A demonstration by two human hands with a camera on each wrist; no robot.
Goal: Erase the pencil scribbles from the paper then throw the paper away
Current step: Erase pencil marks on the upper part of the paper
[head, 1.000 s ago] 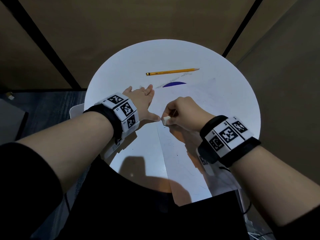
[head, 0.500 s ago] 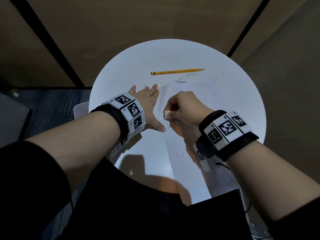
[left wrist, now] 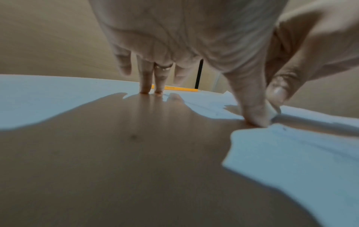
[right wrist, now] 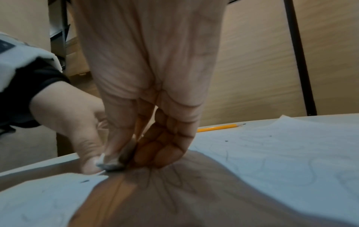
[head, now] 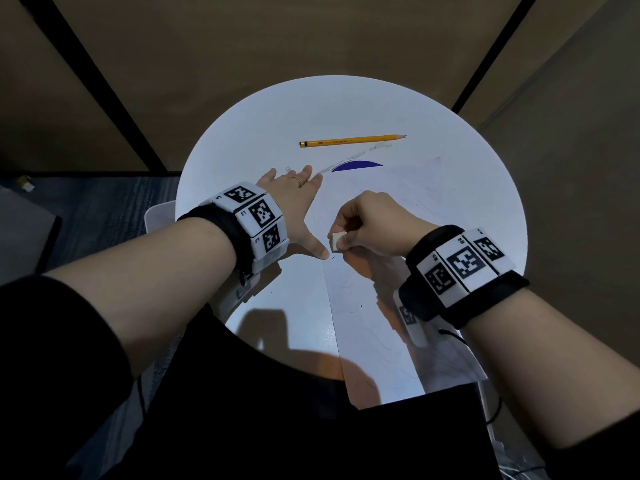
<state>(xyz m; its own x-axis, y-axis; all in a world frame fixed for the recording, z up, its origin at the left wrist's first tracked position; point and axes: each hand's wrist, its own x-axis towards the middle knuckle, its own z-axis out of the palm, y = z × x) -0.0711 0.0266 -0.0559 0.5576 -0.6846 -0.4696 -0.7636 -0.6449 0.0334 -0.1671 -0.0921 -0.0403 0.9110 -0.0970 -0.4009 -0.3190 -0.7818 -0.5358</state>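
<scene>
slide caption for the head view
Right hand rubs eraser on paper; left hand braces it.

My yellow pencil (head: 351,141) lies on the round white table (head: 242,150), tan wall panels (head: 277,36) with black strips behind it.

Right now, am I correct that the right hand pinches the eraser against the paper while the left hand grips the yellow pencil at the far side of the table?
Not quite: the left hand grips nothing. In the head view it lies spread flat, its thumb holding down the paper edge, while the yellow pencil lies untouched beyond it on the table. The right hand does pinch the eraser against the paper.
</scene>
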